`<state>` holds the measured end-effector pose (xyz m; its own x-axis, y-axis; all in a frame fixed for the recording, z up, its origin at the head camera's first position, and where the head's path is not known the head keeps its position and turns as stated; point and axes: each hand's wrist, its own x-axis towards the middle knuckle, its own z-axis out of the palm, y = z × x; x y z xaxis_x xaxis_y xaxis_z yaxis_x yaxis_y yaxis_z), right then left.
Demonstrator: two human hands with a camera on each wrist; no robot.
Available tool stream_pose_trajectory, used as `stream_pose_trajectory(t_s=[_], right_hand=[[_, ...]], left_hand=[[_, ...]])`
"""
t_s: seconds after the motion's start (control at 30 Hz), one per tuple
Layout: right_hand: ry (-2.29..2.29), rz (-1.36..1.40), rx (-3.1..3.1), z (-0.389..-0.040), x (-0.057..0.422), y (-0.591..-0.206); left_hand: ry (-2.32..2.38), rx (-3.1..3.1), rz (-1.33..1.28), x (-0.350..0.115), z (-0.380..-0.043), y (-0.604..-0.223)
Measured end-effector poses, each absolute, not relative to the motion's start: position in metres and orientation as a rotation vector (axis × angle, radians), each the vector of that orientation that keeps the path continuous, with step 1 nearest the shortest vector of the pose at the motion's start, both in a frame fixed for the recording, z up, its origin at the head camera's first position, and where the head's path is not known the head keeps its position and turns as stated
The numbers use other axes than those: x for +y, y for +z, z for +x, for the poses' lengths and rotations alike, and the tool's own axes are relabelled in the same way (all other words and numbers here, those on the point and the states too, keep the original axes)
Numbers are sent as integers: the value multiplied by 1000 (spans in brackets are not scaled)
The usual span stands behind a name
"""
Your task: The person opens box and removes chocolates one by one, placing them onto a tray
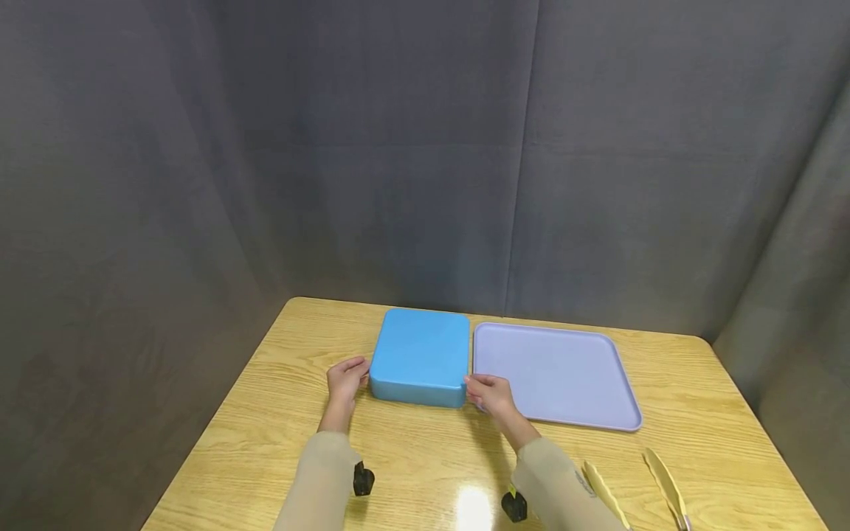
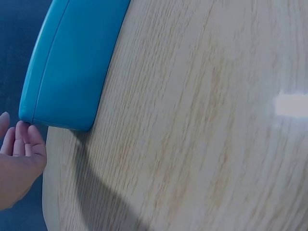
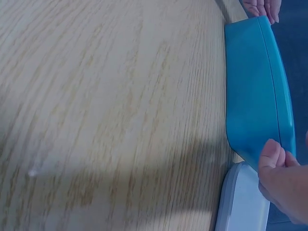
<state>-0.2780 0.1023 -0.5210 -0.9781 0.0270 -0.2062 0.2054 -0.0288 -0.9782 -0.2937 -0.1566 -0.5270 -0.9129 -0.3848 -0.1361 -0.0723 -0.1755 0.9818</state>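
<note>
Two hands in head view, both ours: left hand (image 1: pixel 345 380) at left side of blue box (image 1: pixel 421 350) on wooden table (image 1: pixel 412 457), right hand (image 1: pixel 491 393) at its front right corner; lavender tray (image 1: pixel 554 376) just right, yellow tongs (image 1: pixel 664 479) nearer us. Left wrist view: fingers (image 2: pixel 35 139) bent, close together, tips at box corner (thumb (image 2: pixel 4 123) apart). Right wrist view: fingertips (image 3: pixel 272 146) touch box; whether pinching, we cannot tell.

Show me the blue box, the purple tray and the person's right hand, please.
Blue box (image 1: pixel 422 345): head view, middle of its top face.
Purple tray (image 1: pixel 558 375): head view, bare middle of its flat base.
Right hand (image 1: pixel 491 394): head view, back of the hand.
</note>
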Motion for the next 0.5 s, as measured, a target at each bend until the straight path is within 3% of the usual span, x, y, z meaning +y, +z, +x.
stream_pose_trajectory(t_s=[0.5], right_hand=[[-2153,362,1952,-284,101,-522]], left_hand=[[-2270,-1979,663,-161,-303,-528]])
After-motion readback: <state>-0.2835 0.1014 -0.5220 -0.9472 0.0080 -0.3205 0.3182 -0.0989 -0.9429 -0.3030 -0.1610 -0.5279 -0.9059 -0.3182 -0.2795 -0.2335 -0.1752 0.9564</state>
